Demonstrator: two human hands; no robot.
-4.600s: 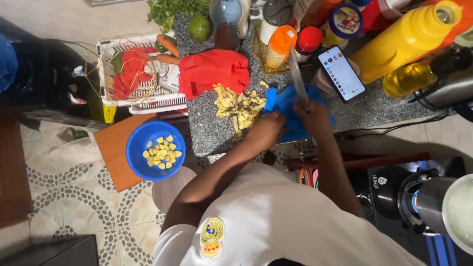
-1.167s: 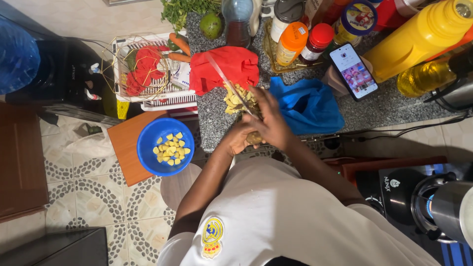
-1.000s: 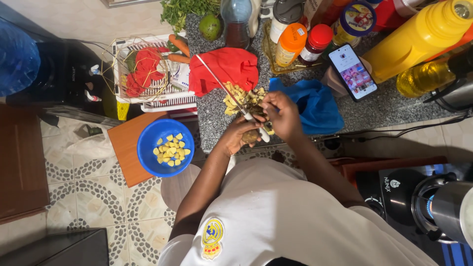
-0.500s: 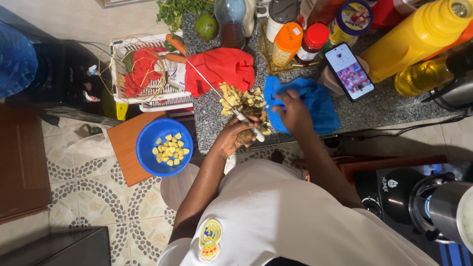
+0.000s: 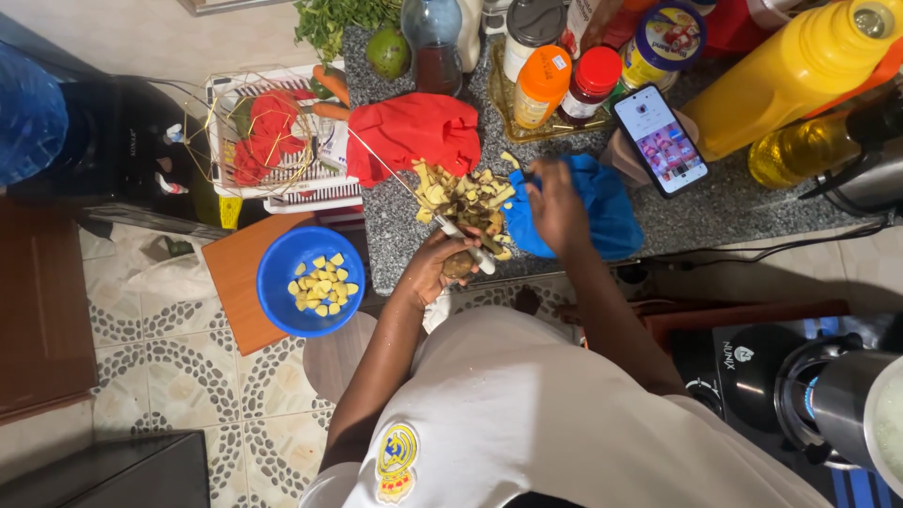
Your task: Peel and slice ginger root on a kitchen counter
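A blue bowl [image 5: 310,280] of yellow cubes sits at nine o'clock from the left hand [image 5: 435,268], which grips a brown root [image 5: 459,265] and a knife [image 5: 450,229] at the table [image 5: 752,202] edge. The right hand [image 5: 557,205] presses flat on a blue cloth [image 5: 602,202] — fingers spread. At twelve o'clock stand an orange-capped bottle [image 5: 543,87] and a red-capped jar [image 5: 593,82], labels unreadable — a yellow jug [image 5: 800,71] is cut off.

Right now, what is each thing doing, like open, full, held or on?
Left hand: grips knife and a brown piece.
Right hand: rests on blue cloth.
Blue bowl: partly filled with yellow chunks.
Phone: screen lit.
Red-lidded jar: closed.
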